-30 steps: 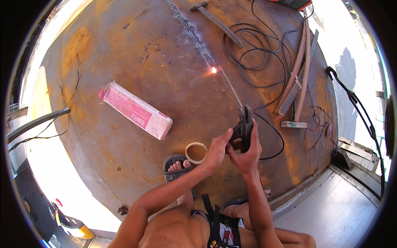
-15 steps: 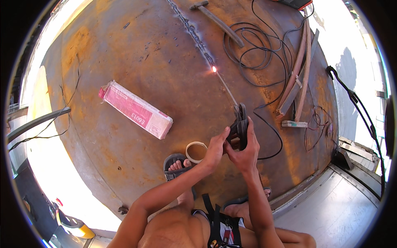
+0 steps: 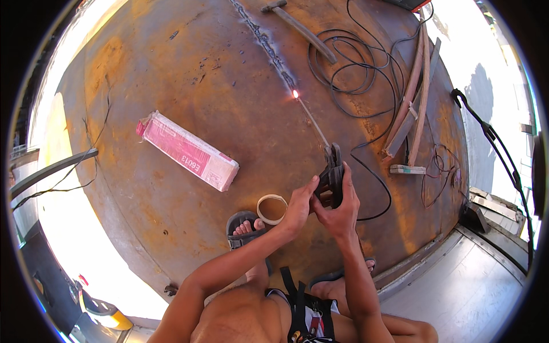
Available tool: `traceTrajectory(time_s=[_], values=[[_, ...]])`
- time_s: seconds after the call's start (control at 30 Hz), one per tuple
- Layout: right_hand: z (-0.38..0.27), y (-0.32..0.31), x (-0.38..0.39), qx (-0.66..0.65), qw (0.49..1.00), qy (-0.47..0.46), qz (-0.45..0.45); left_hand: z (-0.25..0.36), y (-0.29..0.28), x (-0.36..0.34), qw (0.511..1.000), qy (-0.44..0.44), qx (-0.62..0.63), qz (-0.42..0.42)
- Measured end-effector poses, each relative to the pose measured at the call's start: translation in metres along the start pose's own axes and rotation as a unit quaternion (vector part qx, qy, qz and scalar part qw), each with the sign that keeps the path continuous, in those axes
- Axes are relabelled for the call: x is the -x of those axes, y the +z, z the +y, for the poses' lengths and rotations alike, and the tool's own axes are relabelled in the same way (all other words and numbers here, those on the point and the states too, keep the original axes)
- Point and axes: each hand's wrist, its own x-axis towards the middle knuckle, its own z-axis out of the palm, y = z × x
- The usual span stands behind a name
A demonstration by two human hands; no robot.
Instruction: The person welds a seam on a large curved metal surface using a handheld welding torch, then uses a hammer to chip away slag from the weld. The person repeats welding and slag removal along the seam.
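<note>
My right hand point(image 3: 343, 208) is wrapped round a black welding electrode holder point(image 3: 330, 180). Against its left side my left hand point(image 3: 299, 207) presses with closed fingers, steadying it. A thin welding rod point(image 3: 311, 122) sticks out of the jaws toward the far left. Its tip glows orange-white on the rusty steel plate point(image 3: 240, 131). From that glow a dark, lumpy weld bead point(image 3: 264, 43) with a pale border runs away to the far edge. The holder's black cable point(image 3: 390, 197) loops off to the right.
A pink and white electrode box point(image 3: 189, 151) lies left of centre. By my sandalled left foot is a tan ring point(image 3: 271, 209). A hammer point(image 3: 303, 31) lies far ahead beside coiled cable point(image 3: 366, 68). Wooden strips point(image 3: 420, 97) and a small block point(image 3: 408, 170) lie at right.
The glowing rod tip has crept very slightly up and left, and its glow is a little smaller. Both hands keep their hold on the electrode holder.
</note>
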Motion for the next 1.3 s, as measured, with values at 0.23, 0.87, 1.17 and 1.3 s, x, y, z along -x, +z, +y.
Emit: traceTrajectory(time_s=[0.23, 0.87, 1.17, 1.3], values=[[0.002, -0.001, 0.003, -0.007, 1.000, 0.006, -0.002, -0.002, 0.000, 0.002, 1.000, -0.001, 0.002, -0.005], [0.002, 0.000, 0.000, 0.000, 1.000, -0.011, -0.003, -0.002, -0.001, 0.000, 1.000, -0.002, 0.001, 0.005], [0.004, -0.019, -0.013, -0.477, 0.833, 0.278, 0.032, 0.007, 0.000, 0.004, 0.997, 0.028, -0.012, -0.071], [0.001, -0.020, -0.013, -0.471, 0.843, 0.259, 0.013, 0.005, 0.005, 0.006, 0.997, 0.036, -0.013, -0.069]])
